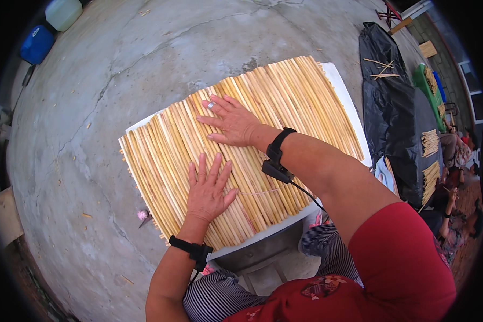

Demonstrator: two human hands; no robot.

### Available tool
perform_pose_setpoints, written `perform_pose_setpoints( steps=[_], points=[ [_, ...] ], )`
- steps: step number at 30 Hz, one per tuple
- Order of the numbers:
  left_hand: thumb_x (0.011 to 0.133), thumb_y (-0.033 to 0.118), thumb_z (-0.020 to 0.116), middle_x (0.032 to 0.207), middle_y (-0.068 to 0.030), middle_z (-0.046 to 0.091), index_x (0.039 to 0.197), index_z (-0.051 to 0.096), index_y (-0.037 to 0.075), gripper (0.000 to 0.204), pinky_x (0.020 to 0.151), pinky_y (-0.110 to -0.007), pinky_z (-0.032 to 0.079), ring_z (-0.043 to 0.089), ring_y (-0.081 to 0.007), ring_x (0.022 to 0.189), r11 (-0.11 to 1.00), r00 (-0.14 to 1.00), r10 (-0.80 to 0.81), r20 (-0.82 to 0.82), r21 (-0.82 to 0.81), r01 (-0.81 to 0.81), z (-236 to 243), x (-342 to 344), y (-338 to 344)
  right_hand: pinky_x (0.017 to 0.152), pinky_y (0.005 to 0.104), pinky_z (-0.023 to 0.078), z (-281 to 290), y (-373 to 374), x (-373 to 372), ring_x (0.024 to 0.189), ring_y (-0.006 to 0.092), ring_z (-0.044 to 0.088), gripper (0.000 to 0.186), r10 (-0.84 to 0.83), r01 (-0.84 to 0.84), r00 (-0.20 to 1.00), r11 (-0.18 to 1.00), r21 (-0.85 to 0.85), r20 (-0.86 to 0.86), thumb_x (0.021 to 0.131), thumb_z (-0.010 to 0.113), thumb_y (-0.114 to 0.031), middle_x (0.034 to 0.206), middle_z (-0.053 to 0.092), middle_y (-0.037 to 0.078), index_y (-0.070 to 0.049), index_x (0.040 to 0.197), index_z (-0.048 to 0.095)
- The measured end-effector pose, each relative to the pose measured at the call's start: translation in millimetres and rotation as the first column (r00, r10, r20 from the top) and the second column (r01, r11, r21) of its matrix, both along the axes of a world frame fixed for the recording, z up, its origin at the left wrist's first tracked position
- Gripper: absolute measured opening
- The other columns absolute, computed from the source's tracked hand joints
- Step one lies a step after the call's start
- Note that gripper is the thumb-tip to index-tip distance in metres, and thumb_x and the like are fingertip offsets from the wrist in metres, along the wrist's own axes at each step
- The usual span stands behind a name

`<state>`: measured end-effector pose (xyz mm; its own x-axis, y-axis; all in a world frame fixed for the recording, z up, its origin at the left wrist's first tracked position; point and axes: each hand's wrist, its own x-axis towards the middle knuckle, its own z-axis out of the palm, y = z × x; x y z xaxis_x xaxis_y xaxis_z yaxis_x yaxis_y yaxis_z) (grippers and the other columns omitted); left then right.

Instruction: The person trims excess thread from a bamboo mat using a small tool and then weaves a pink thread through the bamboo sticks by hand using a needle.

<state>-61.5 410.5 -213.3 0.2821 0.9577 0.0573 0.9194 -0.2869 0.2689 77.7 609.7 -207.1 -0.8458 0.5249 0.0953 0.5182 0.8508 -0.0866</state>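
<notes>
A mat of pale yellow sticks (311, 107), lined up side by side and tied with thin string, covers a white board (333, 80) in front of me. My left hand (209, 190) lies open and flat on the lower middle of the mat, fingers spread. Farther up, my right hand (231, 121), with a ring on one finger, also rests open on the sticks, fingers apart. Dark straps with small devices sit on both wrists. A small pink item with a dark pointed part (143, 215) is on the concrete by the mat's lower left edge.
Black sheeting (381, 107) at the right carries loose sticks and bundles (429, 142). Beyond are a green container (428, 91) of sticks and seated people (459, 220). Blue (36, 44) and white (63, 13) jerrycans stand top left; a board (5, 212) leans at the left.
</notes>
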Motion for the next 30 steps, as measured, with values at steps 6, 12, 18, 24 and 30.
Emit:
perform_pose_setpoints(
  steps=[6, 12, 18, 24, 30],
  points=[
    [0.089, 0.057, 0.057, 0.162, -0.0112, 0.025, 0.152, 0.039, 0.023, 0.074, 0.119, -0.059, 0.003, 0.010, -0.0423, 0.151, 0.999, 1.000, 0.023, 0.010, -0.028, -0.023, 2.7, 0.0, 0.7, 0.123, 0.0433, 0.007, 7.6, 0.7, -0.5, 0.151, 0.0270, 0.014, 0.061, -0.009, 0.009, 0.998, 1.000, -0.012, 0.054, 0.098, 0.039, -0.058, 0.162, 0.026, 0.008, -0.029, 0.152, 0.037],
    [0.088, 0.058, 0.058, 0.162, -0.0138, 0.023, 0.150, 0.043, 0.025, 0.072, 0.117, -0.063, 0.004, 0.010, -0.0462, 0.149, 0.999, 0.999, 0.037, 0.014, 0.018, -0.038, 0.3, -1.9, -2.6, 0.124, 0.0424, 0.006, 7.7, -2.0, -3.4, 0.152, 0.0260, 0.012, 0.062, -0.020, 0.023, 0.994, 1.000, -0.020, 0.107, 0.099, 0.036, -0.059, 0.164, 0.022, 0.007, -0.032, 0.154, 0.033],
    [0.087, 0.058, 0.059, 0.161, -0.0146, 0.025, 0.149, 0.044, 0.025, 0.072, 0.117, -0.064, 0.006, 0.012, -0.0467, 0.149, 0.999, 0.999, 0.043, 0.003, 0.007, -0.043, 1.7, 1.2, -1.2, 0.123, 0.0426, 0.006, 7.6, -1.9, 0.1, 0.152, 0.0263, 0.012, 0.062, -0.026, 0.023, 0.992, 0.999, 0.030, 0.124, 0.099, 0.036, -0.059, 0.164, 0.023, 0.007, -0.032, 0.154, 0.033],
    [0.088, 0.055, 0.061, 0.160, -0.0145, 0.028, 0.149, 0.045, 0.025, 0.070, 0.120, -0.055, 0.011, 0.015, -0.0447, 0.149, 0.999, 0.999, 0.027, 0.032, 0.027, -0.028, 1.7, 3.7, 2.6, 0.124, 0.0416, 0.006, 3.3, 1.9, 2.8, 0.152, 0.0249, 0.013, 0.061, -0.031, 0.023, 0.992, 0.997, 0.073, 0.124, 0.099, 0.033, -0.060, 0.163, 0.024, 0.006, -0.032, 0.154, 0.033],
    [0.085, 0.058, 0.061, 0.162, -0.0140, 0.024, 0.150, 0.042, 0.024, 0.076, 0.120, -0.057, 0.010, 0.014, -0.0435, 0.149, 0.996, 0.998, 0.062, 0.021, 0.065, -0.064, -3.7, 0.1, 2.9, 0.123, 0.0412, 0.007, -2.5, 0.7, -1.2, 0.152, 0.0231, 0.014, 0.060, -0.044, 0.031, 0.994, 0.990, 0.140, 0.096, 0.100, 0.032, -0.061, 0.162, 0.026, 0.005, -0.034, 0.154, 0.033]
  ],
)
